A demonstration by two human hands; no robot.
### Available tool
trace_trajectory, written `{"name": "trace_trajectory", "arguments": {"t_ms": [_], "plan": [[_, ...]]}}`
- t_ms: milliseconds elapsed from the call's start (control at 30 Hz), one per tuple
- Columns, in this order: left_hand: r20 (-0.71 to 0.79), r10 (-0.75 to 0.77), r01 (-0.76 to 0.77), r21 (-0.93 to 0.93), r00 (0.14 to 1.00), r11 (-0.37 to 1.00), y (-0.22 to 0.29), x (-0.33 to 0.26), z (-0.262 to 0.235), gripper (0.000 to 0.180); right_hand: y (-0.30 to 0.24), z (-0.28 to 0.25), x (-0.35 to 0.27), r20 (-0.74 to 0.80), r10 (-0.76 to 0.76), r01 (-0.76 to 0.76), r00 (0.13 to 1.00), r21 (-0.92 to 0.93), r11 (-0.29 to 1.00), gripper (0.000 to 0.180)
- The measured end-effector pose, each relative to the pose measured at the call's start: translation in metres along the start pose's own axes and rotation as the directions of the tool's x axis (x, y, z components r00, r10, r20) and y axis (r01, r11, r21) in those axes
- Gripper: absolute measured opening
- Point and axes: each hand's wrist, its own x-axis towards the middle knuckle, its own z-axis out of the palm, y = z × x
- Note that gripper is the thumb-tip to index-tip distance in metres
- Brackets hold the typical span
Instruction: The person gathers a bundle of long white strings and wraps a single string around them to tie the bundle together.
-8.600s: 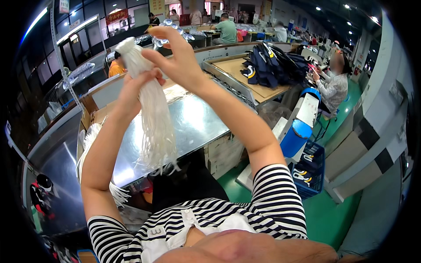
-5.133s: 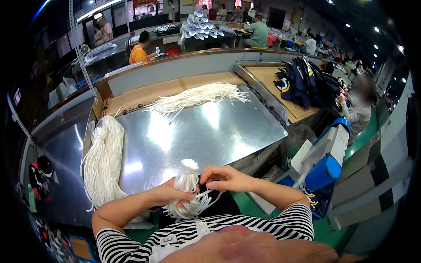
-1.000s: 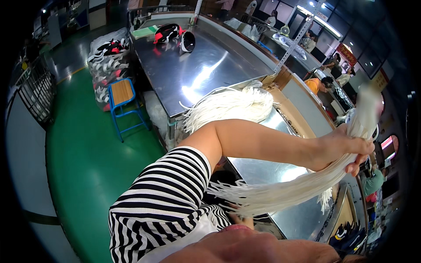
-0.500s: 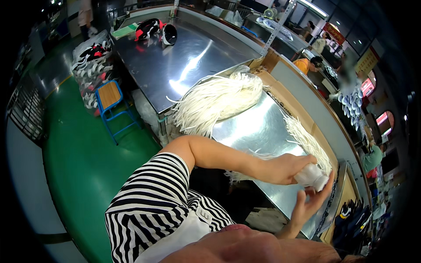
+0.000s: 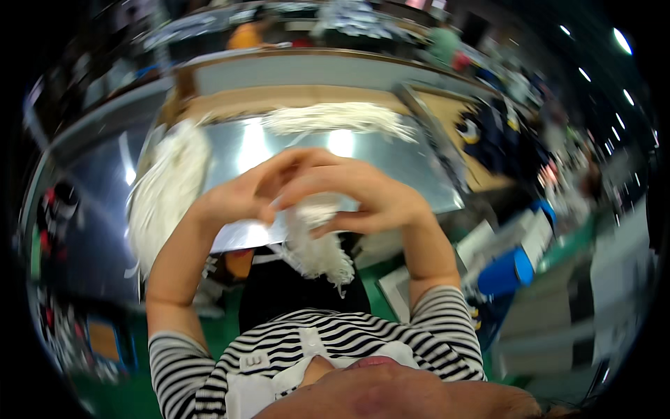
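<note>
- The left hand (image 5: 244, 195) and right hand (image 5: 370, 193) are both blurred; I can't tell which fingertips touch the bundle of white cords (image 5: 321, 255).
- Fingers partly hide the bundle's upper end from me.
- The navy heap (image 5: 497, 136) is too smeared to count its pieces.
- Beside it, a co-worker (image 5: 579, 199) is mostly a pale smudge.

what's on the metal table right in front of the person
White cords lie along the far side of the metal table; a larger white bundle sits at its left end. The left hand and right hand cover part of the middle, so anything behind them is hidden.
</note>
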Motion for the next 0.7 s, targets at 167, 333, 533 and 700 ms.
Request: {"name": "trace_trajectory", "arguments": {"t_ms": [167,333,533,700], "plan": [[0.208,-0.029,0.019,0.048,0.978,0.999,-0.019,0.034,0.012,0.113,-0.03,-0.016,-0.027,-0.051,0.073,-0.073,0.996,-0.007,0.997,0.048],[0.251,-0.008,0.002,0.022,0.968,1.0,-0.042,0.031,0.008,0.084,-0.026,-0.009,-0.031,-0.037,0.166,-0.164,0.985,0.067,0.984,0.05],[-0.119,-0.122,0.101,-0.168,0.985,0.981,-0.022,0.034,0.053,0.033,-0.012,-0.003,-0.046,-0.43,0.048,-0.078,0.902,-0.053,0.996,0.047],[-0.581,0.221,-0.315,-0.064,0.783,0.947,0.004,0.052,0.038,0.02,0.004,0.056,-0.074,-0.645,-0.23,-0.113,0.729,-0.445,0.889,0.048]]}}
